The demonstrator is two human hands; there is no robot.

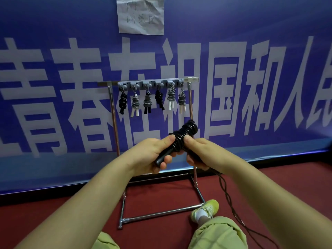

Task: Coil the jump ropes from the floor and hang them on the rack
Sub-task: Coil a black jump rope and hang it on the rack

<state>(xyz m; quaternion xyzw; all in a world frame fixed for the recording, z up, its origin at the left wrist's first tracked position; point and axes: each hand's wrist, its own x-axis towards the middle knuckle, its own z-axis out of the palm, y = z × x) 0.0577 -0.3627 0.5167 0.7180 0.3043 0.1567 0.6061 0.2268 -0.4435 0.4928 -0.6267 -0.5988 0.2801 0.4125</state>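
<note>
A black jump rope [185,134] is wound in tight turns round its handles in front of me. My left hand [152,155] grips the handles at their lower end, thumb on the coil. My right hand [199,153] pinches the coil and holds the loose black cord [228,196], which trails down to the red floor at the right. Behind stands the metal rack [115,123] with a grey hook bar [150,84]. Several coiled ropes hang from its hooks, black ones [123,103] and grey ones with white handles [171,98].
A blue banner [53,105] with large white characters covers the wall behind the rack, with a paper note [140,15] above. The rack's base tubes [161,214] lie on the red floor [161,234]. My foot in a yellow-green shoe [204,210] rests beside the base.
</note>
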